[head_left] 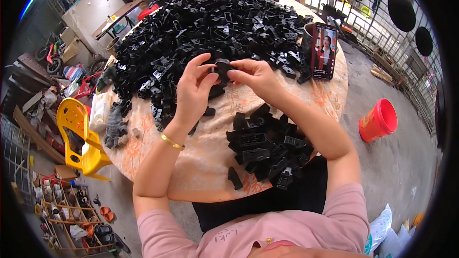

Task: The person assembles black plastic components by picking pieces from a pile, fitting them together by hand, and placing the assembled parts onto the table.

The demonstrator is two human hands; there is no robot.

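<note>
Over the near edge of a large heap of black plastic parts (191, 33), I hold one small black plastic part (222, 70) between my two hands. My right hand (258, 79) pinches its right side with thumb and fingertips. At its left side, my left hand (193, 86) grips the edge between thumb and fingers, with the index finger raised away. A gold bangle (173, 142) circles my left wrist. Nearer to me, beside my right forearm, lies a smaller pile of black plastic parts (260, 148). Fingers cover some of the held part.
The round table wears a patterned cloth (191, 177). A phone (324, 50) stands upright against a dark cup at the right. Grey gloves (116, 126) hang at the left edge. A yellow chair (91, 155) and a red bucket (377, 120) flank the table.
</note>
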